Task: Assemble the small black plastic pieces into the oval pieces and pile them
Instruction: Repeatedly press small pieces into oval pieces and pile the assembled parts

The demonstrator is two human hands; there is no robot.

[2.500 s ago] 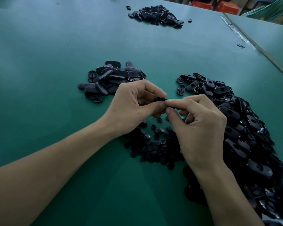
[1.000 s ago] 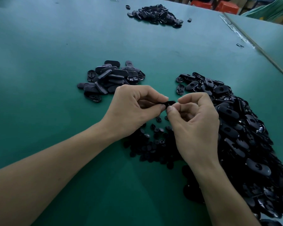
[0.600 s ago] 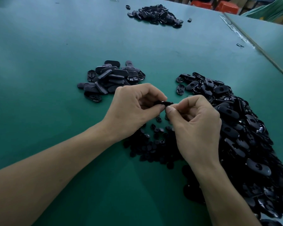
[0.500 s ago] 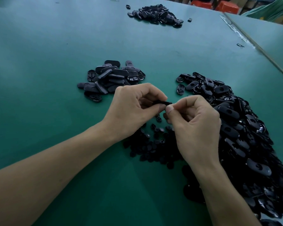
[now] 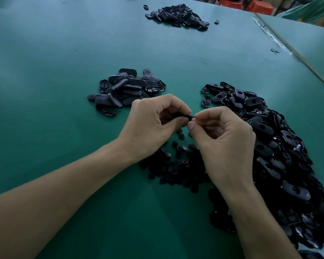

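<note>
My left hand (image 5: 153, 126) pinches a black oval piece (image 5: 183, 115) between thumb and curled fingers, above the table's middle. My right hand (image 5: 223, 141) meets it fingertip to fingertip, thumb and forefinger pinched at the oval piece's right end; whatever small piece it holds is hidden. Under both hands lies a heap of small round black pieces (image 5: 178, 165). A big heap of loose oval pieces (image 5: 273, 146) spreads along the right. A smaller pile of oval pieces (image 5: 127, 90) sits beyond my left hand.
Everything lies on a green table (image 5: 45, 90). A third pile of black pieces (image 5: 178, 14) lies at the far edge, with single strays beside it. A seam with a thin rod (image 5: 297, 55) runs diagonally at the right. Red crates (image 5: 258, 4) stand beyond the table.
Both hands stay together over the small-piece heap. The oval piece has turned a little between the fingertips, and the right fingertips have closed in tighter on its end.
</note>
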